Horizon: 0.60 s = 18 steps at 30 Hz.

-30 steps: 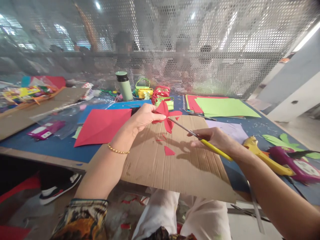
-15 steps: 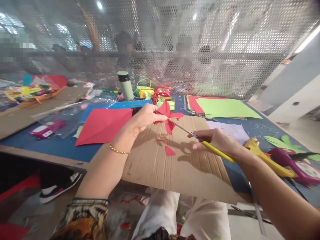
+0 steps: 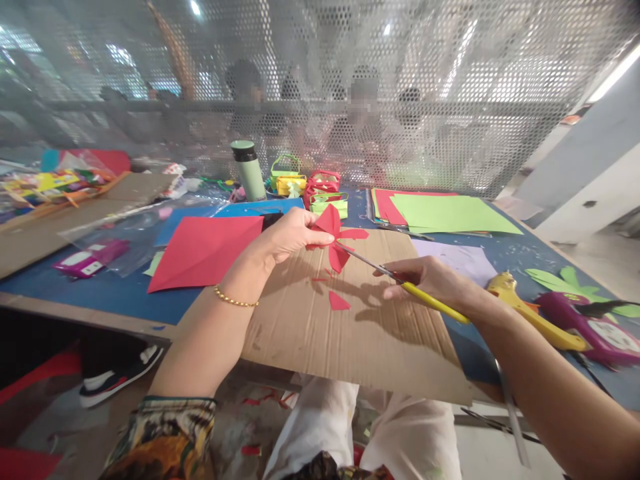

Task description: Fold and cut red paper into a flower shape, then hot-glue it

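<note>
My left hand [image 3: 295, 233] pinches a red paper flower [image 3: 331, 219] between thumb and fingertips, just above a cardboard sheet [image 3: 300, 333]. Its petals spread out past the thumb. From the right, my right hand [image 3: 425, 277] grips yellow-handled scissors [image 3: 435, 303], their thin metal blades pointing left. The blade tips meet the flower near its middle; whether they sit between the petals or cut into one, I cannot tell. Beneath lie a red paper scrap [image 3: 339, 301] and small slivers.
Red paper [image 3: 207, 250] lies left, green sheets [image 3: 457, 213] back right. A green flask [image 3: 249, 170] stands behind, beside small paper baskets [image 3: 327, 205]. At right are a yellow glue gun [image 3: 535, 317] and a purple device [image 3: 590, 327]. A mesh screen [image 3: 310, 87] rises behind the table.
The flower has turned slightly in my left hand, so its right and lower petals look wider. Both hands stay nearly in place; the view has shifted a little.
</note>
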### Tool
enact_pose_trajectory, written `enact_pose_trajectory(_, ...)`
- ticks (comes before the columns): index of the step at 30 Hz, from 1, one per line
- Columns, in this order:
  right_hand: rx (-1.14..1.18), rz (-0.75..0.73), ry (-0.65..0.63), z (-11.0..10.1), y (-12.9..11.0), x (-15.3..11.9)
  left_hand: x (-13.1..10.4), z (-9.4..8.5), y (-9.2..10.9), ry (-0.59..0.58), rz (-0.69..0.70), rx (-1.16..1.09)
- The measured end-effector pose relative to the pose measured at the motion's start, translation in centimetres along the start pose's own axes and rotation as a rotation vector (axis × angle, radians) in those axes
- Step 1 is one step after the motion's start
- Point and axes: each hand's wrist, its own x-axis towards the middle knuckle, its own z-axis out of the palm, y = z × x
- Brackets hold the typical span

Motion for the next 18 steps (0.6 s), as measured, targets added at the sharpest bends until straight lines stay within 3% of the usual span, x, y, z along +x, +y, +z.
enact_pose_trajectory(18,0.056,-0.004,-0.006,0.06,0.29,0.18,0.42,-0.43,-0.69,-0.079,-0.053,-0.091)
